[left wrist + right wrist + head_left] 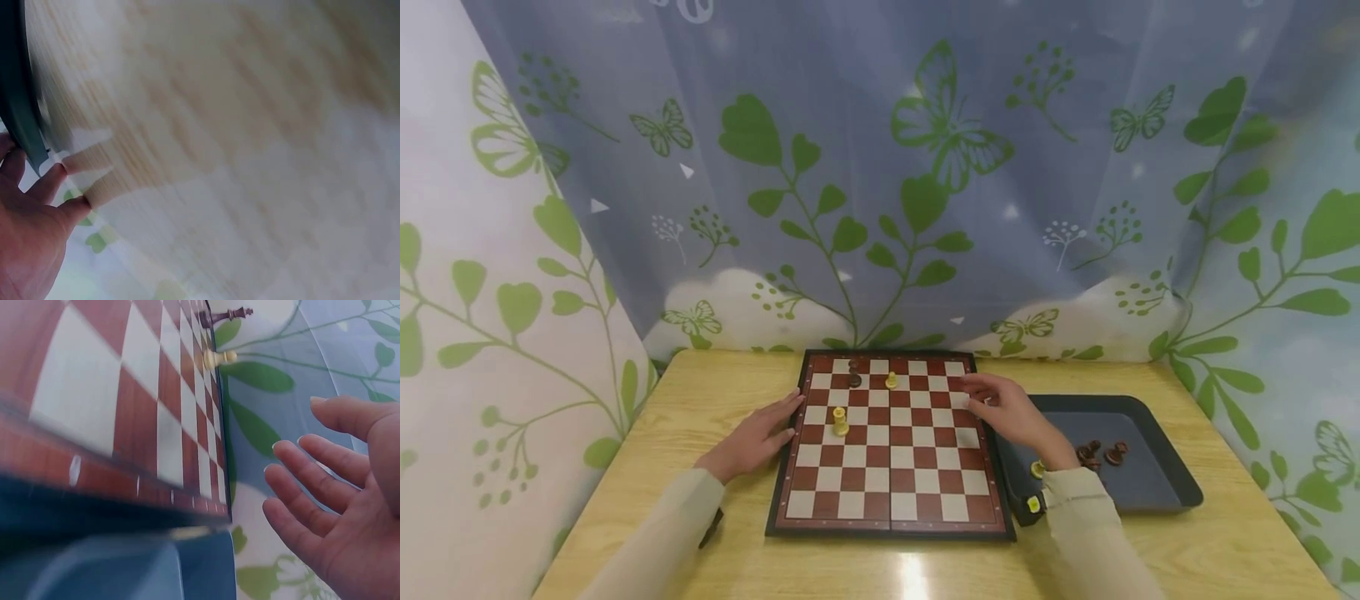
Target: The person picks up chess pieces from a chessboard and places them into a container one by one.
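A red-and-white chessboard (891,492) lies on the wooden table. Two yellow pieces (840,422) (891,380) and a dark piece (854,375) stand on its far half. My left hand (758,435) lies flat on the table with straight fingers touching the board's left edge (22,119). My right hand (1003,408) hovers over the board's right edge with fingers spread and holds nothing; in the right wrist view its fingers (312,487) are straight beside the board (125,394), with a cream piece (219,357) and a dark piece (228,314) far off.
A dark tray (1150,487) sits right of the board with several dark pieces (1101,452) inside and yellow pieces (1036,469) by its left rim. A leaf-patterned curtain (880,183) hangs close behind the table (1240,542).
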The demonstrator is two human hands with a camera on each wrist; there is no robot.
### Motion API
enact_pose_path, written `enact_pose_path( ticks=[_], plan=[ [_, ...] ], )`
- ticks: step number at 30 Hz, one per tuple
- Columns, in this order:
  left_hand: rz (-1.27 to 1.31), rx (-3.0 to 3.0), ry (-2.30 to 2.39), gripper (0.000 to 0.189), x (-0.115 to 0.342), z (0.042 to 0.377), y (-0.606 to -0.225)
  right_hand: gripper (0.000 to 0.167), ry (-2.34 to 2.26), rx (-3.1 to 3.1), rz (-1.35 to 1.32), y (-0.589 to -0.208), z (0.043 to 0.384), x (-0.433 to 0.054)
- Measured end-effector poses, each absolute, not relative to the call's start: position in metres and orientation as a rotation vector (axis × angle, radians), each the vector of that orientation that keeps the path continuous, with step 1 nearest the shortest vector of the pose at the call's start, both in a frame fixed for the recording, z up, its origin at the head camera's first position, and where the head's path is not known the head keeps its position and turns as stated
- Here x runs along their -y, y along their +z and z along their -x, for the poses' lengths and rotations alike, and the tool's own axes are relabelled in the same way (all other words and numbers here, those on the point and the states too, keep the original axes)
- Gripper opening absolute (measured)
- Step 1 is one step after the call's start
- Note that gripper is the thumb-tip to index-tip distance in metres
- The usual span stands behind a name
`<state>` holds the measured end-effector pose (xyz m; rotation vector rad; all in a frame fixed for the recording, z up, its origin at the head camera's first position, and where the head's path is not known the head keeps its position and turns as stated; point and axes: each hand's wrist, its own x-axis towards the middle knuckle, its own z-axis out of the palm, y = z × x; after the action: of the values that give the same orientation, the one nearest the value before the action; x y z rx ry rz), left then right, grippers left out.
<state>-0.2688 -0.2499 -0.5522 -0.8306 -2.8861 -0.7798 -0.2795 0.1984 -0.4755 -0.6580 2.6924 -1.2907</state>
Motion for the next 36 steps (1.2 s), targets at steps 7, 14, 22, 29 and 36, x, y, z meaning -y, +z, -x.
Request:
enact_pose_path(
  ticks=[7,14,22,29,36],
  plan=[
    [0.881,2.815,-0.772,0.056,0.251,0.269,-0.553,0.045,-1.320,-2.624,0.692,-0.480,0.299,-0.171],
    [0.855,2.847,-0.815,0.057,0.252,0.267,-0.553,0.040,-1.323,-2.624,0.741,-0.483,0.309,-0.152],
    [0.839,2.885,-0.828,0.058,0.250,0.268,-0.551,0.039,-1.327,-2.631,0.717,-0.490,0.323,-0.134],
    [0.876,2.839,-0.828,0.057,0.247,0.266,-0.549,0.034,-1.306,-2.649,0.685,-0.500,0.336,-0.120],
    [0.888,2.801,-0.824,0.057,0.251,0.267,-0.551,0.032,-1.274,-2.660,0.685,-0.503,0.345,-0.107]
  ],
)
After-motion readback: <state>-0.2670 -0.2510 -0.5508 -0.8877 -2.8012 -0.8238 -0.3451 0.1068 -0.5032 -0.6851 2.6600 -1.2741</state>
